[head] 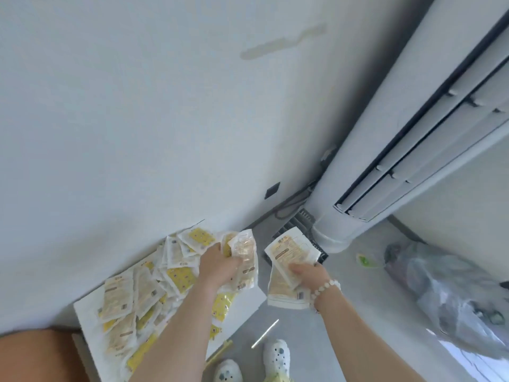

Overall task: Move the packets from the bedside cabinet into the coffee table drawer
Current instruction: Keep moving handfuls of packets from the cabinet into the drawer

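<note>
Several white and yellow packets (129, 296) lie heaped on the white top of the bedside cabinet (242, 301) by the wall. My left hand (217, 267) is over the far end of the heap and grips a bunch of packets (243, 260). My right hand (309, 277), with a bead bracelet at the wrist, holds a stack of packets (287, 267) in the air just right of the cabinet, above the floor. The coffee table drawer is not in view.
A tall white standing air conditioner (385, 150) rises to the right, with a dark floor grille (296, 230) and cables at its base. A grey plastic bag (446, 296) lies on the floor at right. My feet in white clogs (275, 354) stand beside the cabinet.
</note>
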